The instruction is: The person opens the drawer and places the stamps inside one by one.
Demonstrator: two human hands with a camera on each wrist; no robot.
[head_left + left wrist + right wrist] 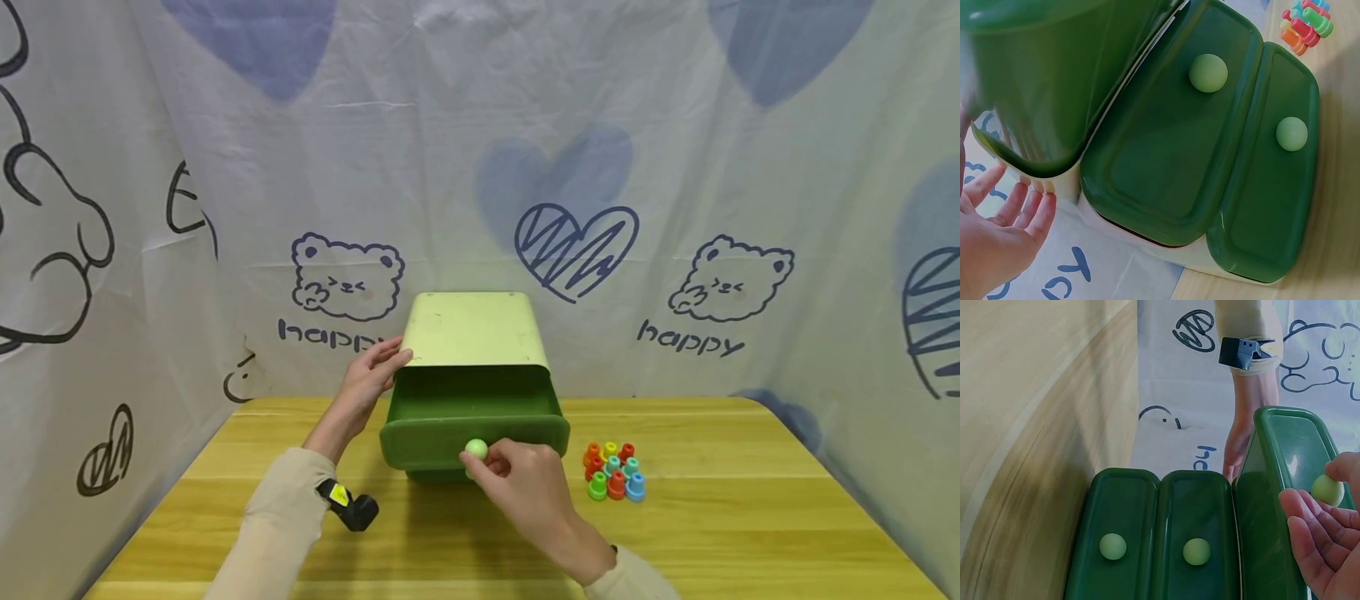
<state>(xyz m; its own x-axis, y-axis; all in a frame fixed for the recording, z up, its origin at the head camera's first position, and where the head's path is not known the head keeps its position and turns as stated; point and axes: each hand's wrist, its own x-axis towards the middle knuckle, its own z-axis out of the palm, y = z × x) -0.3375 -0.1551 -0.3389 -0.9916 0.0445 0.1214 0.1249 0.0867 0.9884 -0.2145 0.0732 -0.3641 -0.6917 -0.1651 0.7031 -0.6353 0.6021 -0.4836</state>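
Note:
A small drawer cabinet (476,329) with a pale yellow-green shell stands on the table, its green top drawer (420,443) pulled partway out. Between thumb and fingers, my right hand (534,490) pinches that drawer's round light-green knob (476,449). My left hand (367,385) rests against the shell's left side near the top, fingers fairly straight; in the left wrist view the fingertips (1047,186) lie along the shell's edge. Two lower drawers, a middle one (1160,144) and a bottom one (1266,194), are closed, each with its own knob. Inside the top drawer, the visible part holds nothing.
Right of the cabinet, several small coloured pegs (616,485) stand grouped on the wooden table (720,533). A printed cloth (465,192) hangs behind and at both sides, close to the cabinet's back. A black wrist camera (358,512) sits on the left sleeve.

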